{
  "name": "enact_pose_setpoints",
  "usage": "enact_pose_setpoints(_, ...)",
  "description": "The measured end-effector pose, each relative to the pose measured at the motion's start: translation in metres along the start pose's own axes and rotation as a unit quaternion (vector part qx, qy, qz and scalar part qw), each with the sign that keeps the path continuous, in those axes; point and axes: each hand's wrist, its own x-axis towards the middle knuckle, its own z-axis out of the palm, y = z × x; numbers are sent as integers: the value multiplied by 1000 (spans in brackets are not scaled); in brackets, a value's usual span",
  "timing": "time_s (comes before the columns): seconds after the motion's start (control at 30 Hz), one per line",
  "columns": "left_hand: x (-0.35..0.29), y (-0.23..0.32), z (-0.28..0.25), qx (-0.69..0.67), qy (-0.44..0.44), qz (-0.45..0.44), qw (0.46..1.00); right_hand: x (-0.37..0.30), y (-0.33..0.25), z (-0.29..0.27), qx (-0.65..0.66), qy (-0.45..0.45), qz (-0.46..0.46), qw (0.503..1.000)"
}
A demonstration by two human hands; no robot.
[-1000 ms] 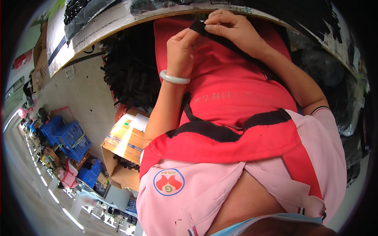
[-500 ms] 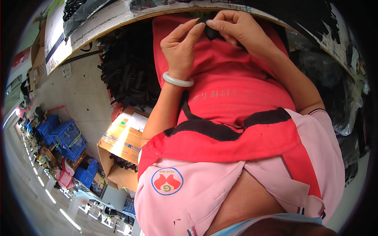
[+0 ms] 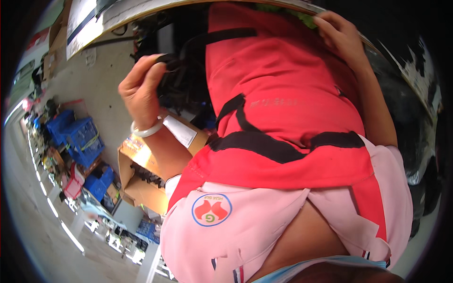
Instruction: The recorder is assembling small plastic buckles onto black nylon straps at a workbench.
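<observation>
My left hand (image 3: 144,89), with a pale bangle (image 3: 147,129) at its wrist, is raised off to the left, beyond the side of my red apron (image 3: 283,75). Thumb and fingers pinch a black fabric strip (image 3: 222,36), which trails to the right in a loop and ends over the apron. At the table edge on the far right is my right hand (image 3: 342,40), its fingers bent and drawn together. Whatever lies between those fingertips cannot be made out. Something bright green (image 3: 306,20) shows just beside them.
The pale tabletop (image 3: 101,26) curves across the far side, with dark material (image 3: 401,37) at its right. An open cardboard box (image 3: 151,193) with dark pieces inside stands at my left. Blue plastic crates (image 3: 82,141) are farther left. Dark plastic bags (image 3: 406,118) lie at right.
Both hands were together at the far middle over a small black piece. My left hand has swung left and nearer with a black strip; my right has moved right to the table edge.
</observation>
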Motion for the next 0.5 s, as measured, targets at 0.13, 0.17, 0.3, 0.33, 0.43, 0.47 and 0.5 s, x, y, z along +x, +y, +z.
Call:
enact_pose_setpoints(0.13, -5, -28, -54, 146, 57, -87, 984, -24, 50, -52, -254, 89, -38, 962)
enact_pose_setpoints(0.17, -5, -51, -61, 258, 71, -76, 960, -30, 65, -63, -352, 138, -66, 924)
enact_pose_setpoints(0.3, 4, -127, -60, 415, 80, -29, 906, -53, 115, -96, -406, 253, 1, 878)
enact_pose_setpoints(0.33, 9, -135, -42, 360, 77, -59, 928, -52, 125, -94, -410, 262, 6, 874)
enact_pose_setpoints(0.43, 31, -146, 20, 316, 21, 61, 947, -43, 142, -108, -304, 203, 27, 930)
enact_pose_setpoints(0.47, 39, -150, 38, 308, -2, 108, 945, -40, 145, -110, -296, 186, 12, 937)
enact_pose_setpoints(0.5, 43, -154, 56, 285, -29, 102, 953, -39, 149, -107, -260, 208, 16, 943)
